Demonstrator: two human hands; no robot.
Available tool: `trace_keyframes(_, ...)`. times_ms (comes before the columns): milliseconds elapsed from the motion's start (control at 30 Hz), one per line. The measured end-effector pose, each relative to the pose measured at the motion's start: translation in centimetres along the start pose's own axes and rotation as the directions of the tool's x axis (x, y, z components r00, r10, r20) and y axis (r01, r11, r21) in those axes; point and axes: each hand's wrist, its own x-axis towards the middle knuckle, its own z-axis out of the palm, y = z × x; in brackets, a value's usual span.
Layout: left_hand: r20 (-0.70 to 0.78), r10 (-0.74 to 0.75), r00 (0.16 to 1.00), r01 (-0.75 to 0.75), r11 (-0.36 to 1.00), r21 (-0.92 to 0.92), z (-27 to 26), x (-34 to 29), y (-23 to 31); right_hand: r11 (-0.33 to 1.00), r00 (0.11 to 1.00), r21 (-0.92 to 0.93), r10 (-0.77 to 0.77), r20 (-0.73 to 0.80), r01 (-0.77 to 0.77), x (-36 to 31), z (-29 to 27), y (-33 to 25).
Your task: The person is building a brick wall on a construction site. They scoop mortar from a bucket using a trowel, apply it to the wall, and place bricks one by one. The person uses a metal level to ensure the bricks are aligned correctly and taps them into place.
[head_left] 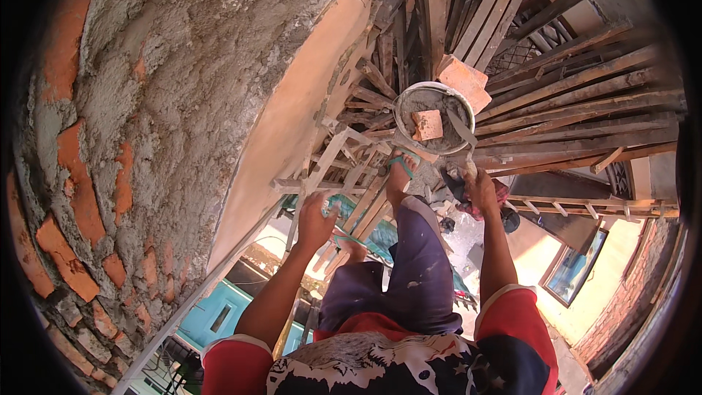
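A trowel is gripped by its handle in my right hand, its blade over the mortar in a round bucket. Grey mortar fills much of that bucket, and a broken piece of orange brick lies on top of it. My left hand hangs near the wall side, fingers loosely bent and apart, with nothing seen in it. Behind the bucket's rim, more orange bricks rest on the wood.
To the left rises a brick wall roughly coated with mortar. Many long timber planks spread out at the right and far side. My sandalled foot stands by the bucket on wooden framing. Below, a window and teal panels show.
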Motion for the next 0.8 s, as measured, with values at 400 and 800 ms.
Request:
trace_keyframes(400, 0.344, 0.355, 0.869, -0.482, 0.766, 0.426, 24.4, 24.2, 6.9, 0.798, 0.962, 0.548, 0.269, 0.048, -0.25, -9.2, 0.9, -2.7)
trace_keyframes(800, 0.169, 0.538, 0.826, -0.554, 0.829, 0.07, 13.9, 32.4, 16.9, 0.655, 0.937, 0.684, 0.324, 0.128, -0.32, -8.2, 2.2, 0.2)
